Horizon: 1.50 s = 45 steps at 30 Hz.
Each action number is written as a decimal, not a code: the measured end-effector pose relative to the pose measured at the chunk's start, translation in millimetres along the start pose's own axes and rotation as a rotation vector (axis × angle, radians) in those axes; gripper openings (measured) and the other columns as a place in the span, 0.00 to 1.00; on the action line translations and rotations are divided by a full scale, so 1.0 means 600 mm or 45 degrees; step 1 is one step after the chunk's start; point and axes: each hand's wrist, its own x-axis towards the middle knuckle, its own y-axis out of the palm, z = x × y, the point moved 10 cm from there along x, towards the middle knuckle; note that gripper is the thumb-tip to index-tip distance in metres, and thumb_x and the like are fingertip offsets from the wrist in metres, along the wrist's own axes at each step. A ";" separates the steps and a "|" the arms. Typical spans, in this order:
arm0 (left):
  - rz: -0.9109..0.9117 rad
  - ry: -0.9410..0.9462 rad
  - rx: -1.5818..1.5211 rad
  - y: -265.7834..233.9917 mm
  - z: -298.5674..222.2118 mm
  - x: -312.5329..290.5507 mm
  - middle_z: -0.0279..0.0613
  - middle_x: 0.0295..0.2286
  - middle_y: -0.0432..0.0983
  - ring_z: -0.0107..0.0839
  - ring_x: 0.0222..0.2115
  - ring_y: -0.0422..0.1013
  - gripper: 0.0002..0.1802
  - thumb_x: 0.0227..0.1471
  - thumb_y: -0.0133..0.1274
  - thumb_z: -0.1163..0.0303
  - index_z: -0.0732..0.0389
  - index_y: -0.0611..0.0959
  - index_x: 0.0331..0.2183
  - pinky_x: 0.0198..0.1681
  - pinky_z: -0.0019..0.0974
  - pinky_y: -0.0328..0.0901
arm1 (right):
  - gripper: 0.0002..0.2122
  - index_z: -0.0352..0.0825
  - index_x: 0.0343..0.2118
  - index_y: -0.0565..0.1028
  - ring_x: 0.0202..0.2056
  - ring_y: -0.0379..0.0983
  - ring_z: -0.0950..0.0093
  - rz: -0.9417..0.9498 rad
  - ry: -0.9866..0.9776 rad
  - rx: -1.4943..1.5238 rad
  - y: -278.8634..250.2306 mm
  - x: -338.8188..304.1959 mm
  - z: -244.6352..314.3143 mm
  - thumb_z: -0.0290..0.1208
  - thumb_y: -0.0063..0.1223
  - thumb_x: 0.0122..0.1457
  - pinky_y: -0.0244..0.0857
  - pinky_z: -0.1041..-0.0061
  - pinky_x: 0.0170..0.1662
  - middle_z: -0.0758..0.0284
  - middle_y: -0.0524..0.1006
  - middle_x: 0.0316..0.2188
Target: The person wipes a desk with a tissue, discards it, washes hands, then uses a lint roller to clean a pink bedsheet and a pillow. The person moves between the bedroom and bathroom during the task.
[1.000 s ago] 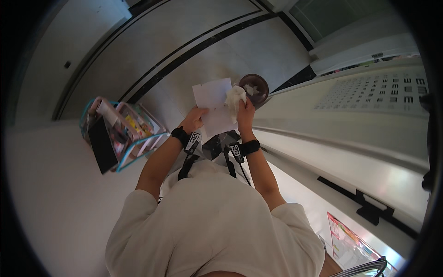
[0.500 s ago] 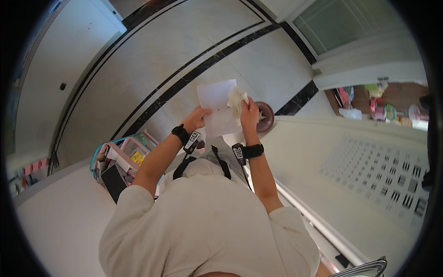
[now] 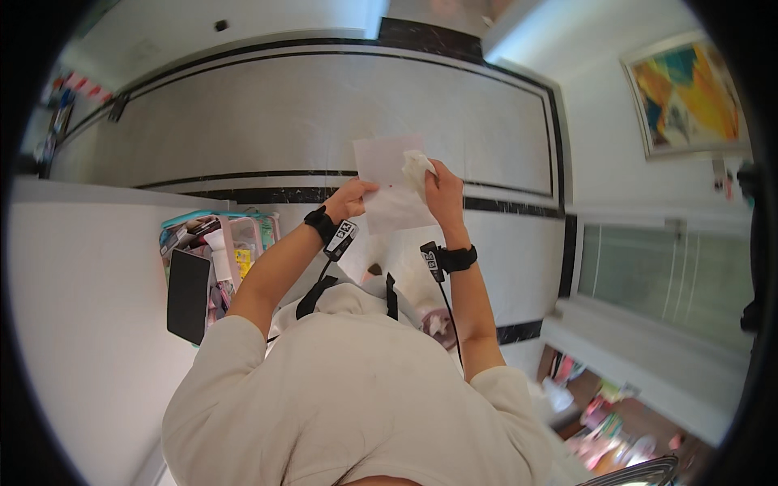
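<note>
Upper centre: our left hand [image 3: 350, 198] pinches white rectangular paper sheet [image 3: 393, 209] — right hand [image 3: 445, 196] pinches crumpled white tissue [image 3: 416, 168] at sheet's right edge.

Glossy pale grey tile floor [image 3: 267, 113], black stone-look strips [image 3: 284, 195] inlaid. Round brownish-pink bin [image 3: 425, 322] stands on it, partly hidden. Brown wooden shelf [image 3: 652, 417], lower right: mixed pink, green and white items [image 3: 600, 415], too blurry to ID.

From far away I count one left hand [image 3: 350, 198], one right hand [image 3: 444, 194], two wrist straps [image 3: 459, 259], one held paper [image 3: 395, 206], one held tissue [image 3: 416, 168].
</note>
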 end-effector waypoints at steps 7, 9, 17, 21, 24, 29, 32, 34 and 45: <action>-0.003 0.248 -0.254 -0.115 -0.323 0.023 0.48 0.44 0.69 0.41 0.44 0.70 0.20 0.52 0.43 0.82 0.67 0.67 0.49 0.50 0.44 0.66 | 0.10 0.34 0.35 0.75 0.30 0.72 0.55 0.408 -0.471 -0.297 0.267 0.274 0.218 0.23 0.44 0.51 0.66 0.62 0.33 0.55 0.76 0.26; 0.016 0.364 -0.313 -0.145 -0.422 0.014 0.48 0.45 0.69 0.40 0.44 0.69 0.21 0.51 0.44 0.82 0.67 0.67 0.49 0.50 0.43 0.66 | 0.11 0.36 0.36 0.76 0.28 0.72 0.55 0.522 -0.544 -0.430 0.353 0.330 0.278 0.23 0.45 0.50 0.66 0.63 0.31 0.54 0.75 0.25; -0.128 0.601 -0.302 -0.287 -0.771 -0.024 0.49 0.46 0.68 0.41 0.45 0.69 0.23 0.50 0.45 0.82 0.67 0.67 0.49 0.50 0.45 0.65 | 0.11 0.38 0.36 0.77 0.32 0.74 0.59 0.718 -0.774 -0.529 0.658 0.556 0.472 0.24 0.45 0.50 0.68 0.61 0.35 0.58 0.77 0.28; -0.141 0.745 -0.465 -0.360 -0.916 -0.028 0.50 0.47 0.67 0.43 0.46 0.68 0.23 0.50 0.45 0.82 0.66 0.66 0.50 0.52 0.47 0.63 | 0.11 0.38 0.36 0.77 0.31 0.74 0.59 0.828 -0.893 -0.546 0.799 0.651 0.547 0.24 0.46 0.50 0.68 0.62 0.34 0.58 0.77 0.27; -0.254 0.797 -0.481 -0.435 -1.030 -0.026 0.50 0.47 0.67 0.44 0.47 0.67 0.23 0.50 0.44 0.83 0.67 0.66 0.50 0.53 0.48 0.62 | 0.12 0.39 0.38 0.76 0.33 0.73 0.59 0.911 -1.020 -0.546 0.913 0.718 0.604 0.25 0.45 0.50 0.67 0.62 0.35 0.59 0.77 0.28; -0.298 1.051 -0.514 -0.530 -1.235 -0.075 0.49 0.46 0.68 0.43 0.47 0.67 0.22 0.50 0.45 0.81 0.68 0.66 0.49 0.53 0.46 0.63 | 0.12 0.41 0.37 0.77 0.33 0.73 0.60 1.013 -1.303 -0.571 1.116 0.818 0.747 0.25 0.43 0.51 0.67 0.64 0.34 0.60 0.77 0.27; -0.352 1.138 -0.556 -0.578 -1.333 -0.118 0.48 0.45 0.69 0.41 0.45 0.68 0.22 0.49 0.46 0.81 0.67 0.67 0.49 0.51 0.45 0.64 | 0.11 0.41 0.35 0.78 0.31 0.74 0.61 1.114 -1.430 -0.571 1.228 0.861 0.833 0.26 0.44 0.51 0.68 0.65 0.33 0.61 0.77 0.26; -0.408 1.225 -0.585 -0.624 -1.409 -0.160 0.48 0.44 0.68 0.41 0.44 0.69 0.23 0.48 0.45 0.82 0.68 0.67 0.49 0.50 0.45 0.65 | 0.10 0.41 0.34 0.78 0.30 0.75 0.62 1.161 -1.544 -0.543 1.312 0.877 0.904 0.26 0.48 0.49 0.69 0.65 0.31 0.63 0.78 0.25; -0.750 1.466 -0.803 -0.934 -1.725 -0.417 0.48 0.46 0.66 0.41 0.44 0.68 0.29 0.45 0.43 0.87 0.63 0.62 0.51 0.49 0.46 0.66 | 0.10 0.40 0.33 0.78 0.30 0.74 0.61 1.327 -1.866 -0.470 1.748 0.851 1.240 0.27 0.45 0.50 0.68 0.64 0.33 0.61 0.77 0.26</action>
